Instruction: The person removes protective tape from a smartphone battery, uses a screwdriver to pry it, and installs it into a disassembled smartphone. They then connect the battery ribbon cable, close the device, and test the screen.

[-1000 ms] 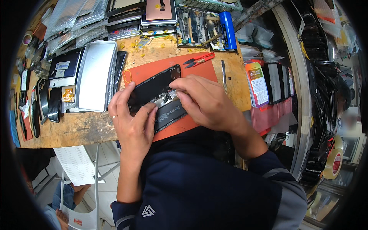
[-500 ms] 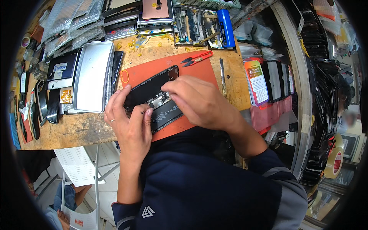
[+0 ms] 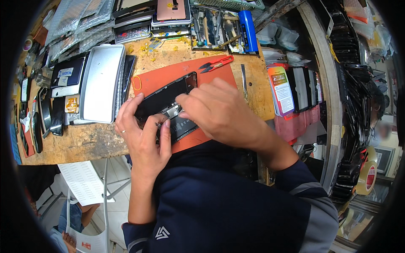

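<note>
An opened smartphone (image 3: 162, 100) lies tilted over an orange mat (image 3: 230, 78), its dark inner side facing up. Along its lower half sits a black battery (image 3: 182, 128) with pale print. My left hand (image 3: 145, 141) grips the phone's left end, the fingers at the far edge and the thumb at the near one. Between my hands a small silver part (image 3: 172, 111) shows at the phone's middle. My right hand (image 3: 219, 110) is closed in a pinch beside this part; whatever is between its fingertips is hidden.
Red-handled snips (image 3: 216, 64) and a yellow rubber band (image 3: 136, 83) lie on the mat. Right of it is a thin metal tool (image 3: 244, 80). A white tray (image 3: 102, 84) stands left. Toward the back are a tool box (image 3: 217, 29) and a blue cylinder (image 3: 249, 31).
My right hand has shifted slightly left, along with the silver part by its fingertips. My left thumb has moved a little to the right.
</note>
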Available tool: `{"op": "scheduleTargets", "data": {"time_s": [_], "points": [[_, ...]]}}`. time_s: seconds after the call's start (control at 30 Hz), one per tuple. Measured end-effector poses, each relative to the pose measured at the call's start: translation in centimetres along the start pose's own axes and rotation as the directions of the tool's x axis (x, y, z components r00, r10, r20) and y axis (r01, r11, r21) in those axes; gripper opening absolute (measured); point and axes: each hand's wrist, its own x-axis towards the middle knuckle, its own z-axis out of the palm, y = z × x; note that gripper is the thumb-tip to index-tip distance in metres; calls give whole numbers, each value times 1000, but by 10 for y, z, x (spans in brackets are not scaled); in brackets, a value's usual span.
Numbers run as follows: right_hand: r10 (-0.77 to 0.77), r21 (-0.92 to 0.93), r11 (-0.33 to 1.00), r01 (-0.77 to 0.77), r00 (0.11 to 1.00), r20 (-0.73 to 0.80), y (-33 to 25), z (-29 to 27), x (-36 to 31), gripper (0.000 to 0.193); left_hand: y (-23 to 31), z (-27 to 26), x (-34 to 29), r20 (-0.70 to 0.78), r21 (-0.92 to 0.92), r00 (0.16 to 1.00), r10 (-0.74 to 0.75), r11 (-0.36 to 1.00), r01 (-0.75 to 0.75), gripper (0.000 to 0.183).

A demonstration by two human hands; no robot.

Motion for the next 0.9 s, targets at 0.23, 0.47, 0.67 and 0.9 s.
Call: {"op": "scheduleTargets", "data": {"time_s": [0.23,0.47,0.67,0.9], "points": [[44,-43,998,-41,997,64,-1,-5,-1,33,0,0,1,-17,-3,1000,4,1000,-4,8],[46,24,999,-45,999,-20,4,-2,-2,40,-3,4,0,-50,-27,999,0,1000,-1,8],[57,24,998,-55,996,-67,5,0,-1,43,-4,4,1,-48,-48,999,-14,999,12,4],[61,117,992,-50,994,-93,6,3,0,46,-2,3,3,-49,-60,999,5,998,-8,7]]}}
